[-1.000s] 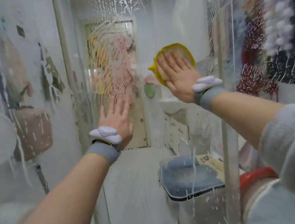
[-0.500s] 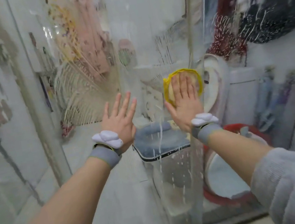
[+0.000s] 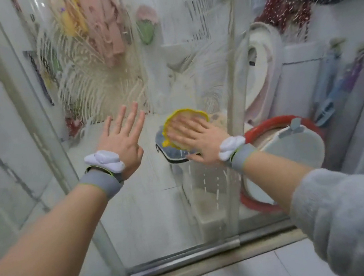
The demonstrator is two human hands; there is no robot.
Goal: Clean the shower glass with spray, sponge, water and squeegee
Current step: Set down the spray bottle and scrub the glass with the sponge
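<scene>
flat r hand (image 3: pixel 200 138) presses yellow sponge (image 3: pixel 184 123) on soapy glass (image 3: pixel 141 217) (fingers straight); l hand (image 3: pixel 123 140) spread on glass

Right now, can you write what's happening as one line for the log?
step: sponge scrub | right hand: flat, pressing yellow sponge on shower glass | left hand: open, spread on glass | glass: soapy streaks | squeegee: not seen
</scene>
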